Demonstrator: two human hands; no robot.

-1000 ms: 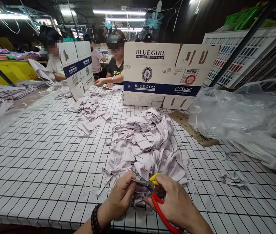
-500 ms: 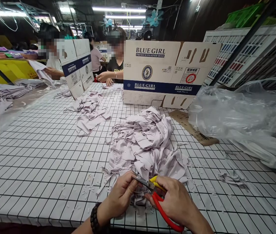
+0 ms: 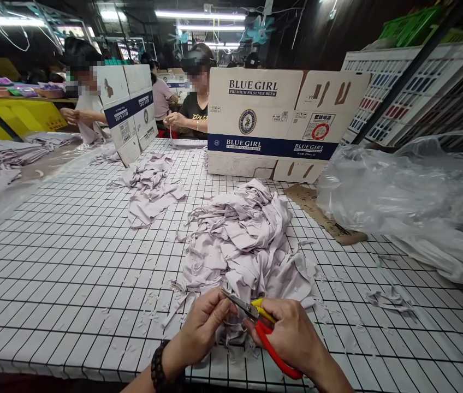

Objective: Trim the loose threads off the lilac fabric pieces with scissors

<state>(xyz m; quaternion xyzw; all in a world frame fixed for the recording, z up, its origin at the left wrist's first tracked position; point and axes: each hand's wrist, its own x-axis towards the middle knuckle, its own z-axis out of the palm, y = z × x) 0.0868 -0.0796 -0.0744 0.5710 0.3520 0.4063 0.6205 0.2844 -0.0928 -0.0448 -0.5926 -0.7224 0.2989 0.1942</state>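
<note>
My right hand [image 3: 286,333] grips a pair of scissors [image 3: 270,346] with one red and one yellow handle. Their blades look nearly closed and point up and left at my left fingertips. My left hand [image 3: 205,327], with a dark beaded bracelet on its wrist, is closed in a pinch beside the blade tips. Pale lilac fabric [image 3: 235,332] hangs between my hands, apparently from the left fingers, which hide its upper edge. Just beyond lies a large crumpled pile of lilac fabric pieces [image 3: 248,240].
Small scraps dot the checked tablecloth [image 3: 71,284]. A smaller fabric heap [image 3: 149,191] lies farther left. A Blue Girl carton [image 3: 272,120] stands behind the pile, near brown card [image 3: 325,215] and clear plastic [image 3: 403,185]. Another carton [image 3: 129,112] and several people are across the table.
My right hand and the scissors have shifted slightly up and left, with the handles closer together. Across the table, two co-workers have raised or moved their hands with fabric.
</note>
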